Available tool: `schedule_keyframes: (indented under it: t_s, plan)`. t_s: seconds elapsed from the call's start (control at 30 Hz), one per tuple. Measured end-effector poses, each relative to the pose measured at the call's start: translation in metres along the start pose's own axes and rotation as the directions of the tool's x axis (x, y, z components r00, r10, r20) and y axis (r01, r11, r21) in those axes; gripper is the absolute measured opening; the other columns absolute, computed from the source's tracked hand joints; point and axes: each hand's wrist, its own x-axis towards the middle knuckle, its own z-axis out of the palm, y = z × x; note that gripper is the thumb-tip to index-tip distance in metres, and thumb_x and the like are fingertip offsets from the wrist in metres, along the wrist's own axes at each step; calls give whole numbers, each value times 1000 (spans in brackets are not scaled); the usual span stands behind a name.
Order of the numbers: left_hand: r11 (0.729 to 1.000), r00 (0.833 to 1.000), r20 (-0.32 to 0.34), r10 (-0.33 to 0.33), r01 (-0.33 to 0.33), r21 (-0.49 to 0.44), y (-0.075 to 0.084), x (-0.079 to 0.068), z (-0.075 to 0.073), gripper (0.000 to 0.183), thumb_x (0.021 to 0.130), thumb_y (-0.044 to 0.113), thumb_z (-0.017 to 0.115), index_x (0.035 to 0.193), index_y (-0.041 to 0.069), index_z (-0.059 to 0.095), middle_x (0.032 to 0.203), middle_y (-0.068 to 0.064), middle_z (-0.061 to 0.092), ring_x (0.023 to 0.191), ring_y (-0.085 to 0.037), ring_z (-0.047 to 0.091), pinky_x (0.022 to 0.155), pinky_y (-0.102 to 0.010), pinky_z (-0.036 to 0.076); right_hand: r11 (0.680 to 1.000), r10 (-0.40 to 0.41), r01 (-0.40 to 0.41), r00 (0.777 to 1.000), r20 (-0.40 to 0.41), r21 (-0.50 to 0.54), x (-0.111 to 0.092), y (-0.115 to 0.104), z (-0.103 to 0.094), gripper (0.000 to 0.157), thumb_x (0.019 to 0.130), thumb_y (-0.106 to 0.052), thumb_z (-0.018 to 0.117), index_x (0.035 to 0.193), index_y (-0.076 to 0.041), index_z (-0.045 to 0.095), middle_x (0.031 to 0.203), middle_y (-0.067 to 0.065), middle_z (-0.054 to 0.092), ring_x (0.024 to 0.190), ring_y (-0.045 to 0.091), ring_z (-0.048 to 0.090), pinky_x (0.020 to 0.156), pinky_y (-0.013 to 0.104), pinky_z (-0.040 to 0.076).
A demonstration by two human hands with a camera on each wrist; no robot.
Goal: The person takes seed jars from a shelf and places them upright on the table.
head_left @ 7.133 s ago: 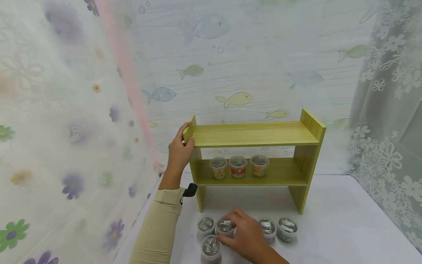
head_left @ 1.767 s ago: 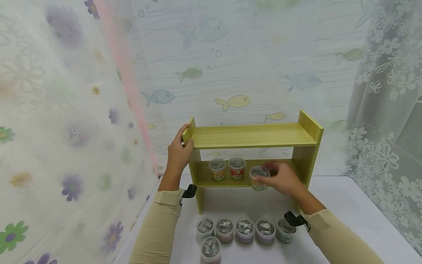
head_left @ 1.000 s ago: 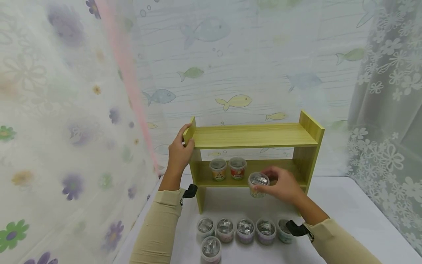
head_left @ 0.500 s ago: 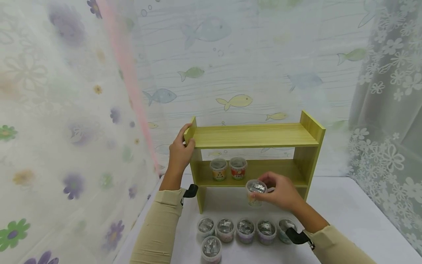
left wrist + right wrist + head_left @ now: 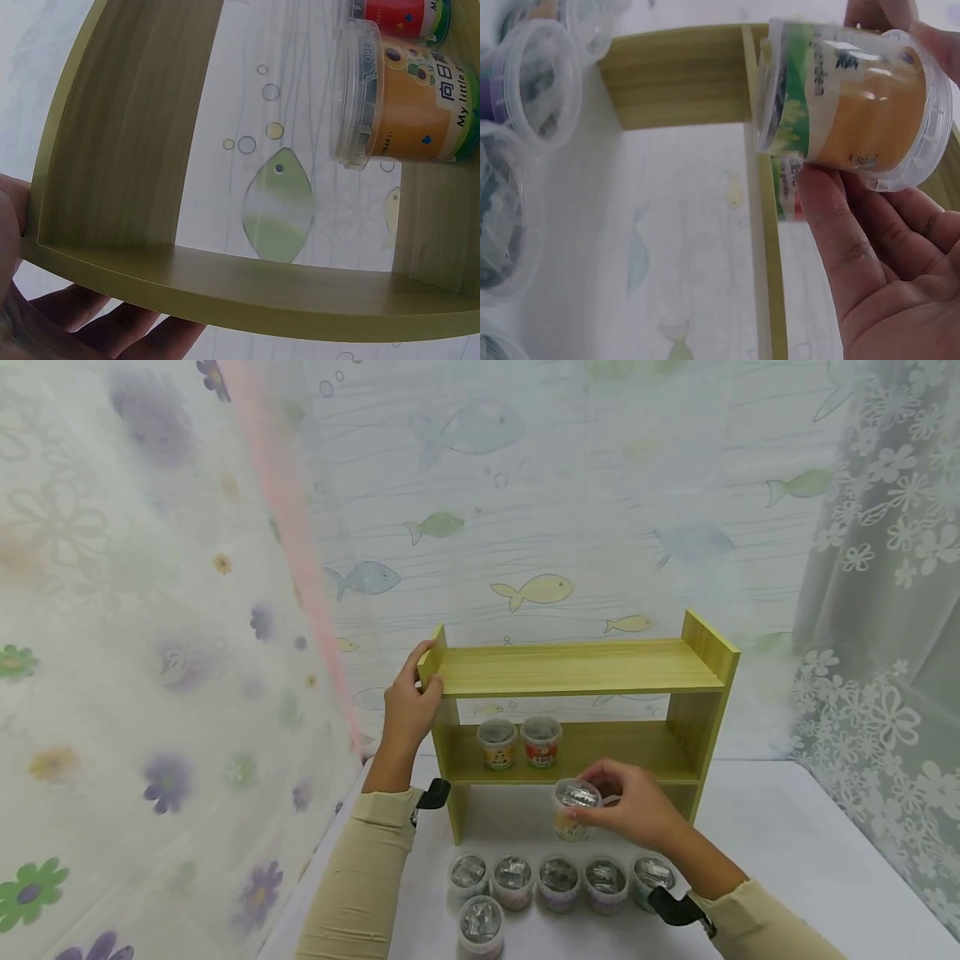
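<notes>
My right hand (image 5: 636, 802) pinches a clear plastic tub (image 5: 573, 814) by its sides, just in front of the shelf's lower edge and above the table. In the right wrist view this tub (image 5: 874, 105) shows an orange label with a green band. My left hand (image 5: 409, 706) grips the upper left side panel of the yellow-green wooden shelf (image 5: 577, 668); in the left wrist view its fingers (image 5: 120, 326) lie behind the panel. On the middle board stand an orange-labelled tub (image 5: 498, 753) and a red-labelled tub (image 5: 542, 750), side by side.
Below the shelf, a row of several similar tubs (image 5: 558, 885) with silvery packets inside stands on the white table (image 5: 780, 860). One more tub (image 5: 481, 927) sits in front of the row's left end. A fish-patterned curtain (image 5: 600, 485) hangs behind the shelf.
My right hand earlier reached among the table tubs, then took the third tub off the middle board and brought it down and forward. The left hand stays on the shelf.
</notes>
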Motion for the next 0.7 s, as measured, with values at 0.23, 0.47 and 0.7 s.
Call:
schedule_keyframes:
  t_s: [0.23,0.47,0.7]
  plan:
    - [1000,1000,0,1,-1,2,0,0,-1,53,102,27,53,151,44,47,129,-13,70,92,-28,72,59,-35,53,1000,-1,0,999,49,26,-5,-2,6,49,77,-36,91,113,-9,70,102,7,73,91,23,70,77,28,59]
    - [1000,1000,-2,19,-19,-6,1,-1,-1,53,102,26,53,152,43,47,121,-12,71,79,-26,67,56,-35,50,1000,-4,4,999,53,-7,-10,-2,16,53,76,-39,92,113,-10,69,109,8,70,91,20,71,76,27,60]
    - [1000,1000,-7,11,-11,7,0,-1,-1,52,102,27,53,152,44,47,123,-13,71,81,-27,67,57,-34,51,998,-40,44,997,65,-49,-16,-1,32,55,73,-45,93,110,-14,68,104,2,68,86,14,72,71,28,61]
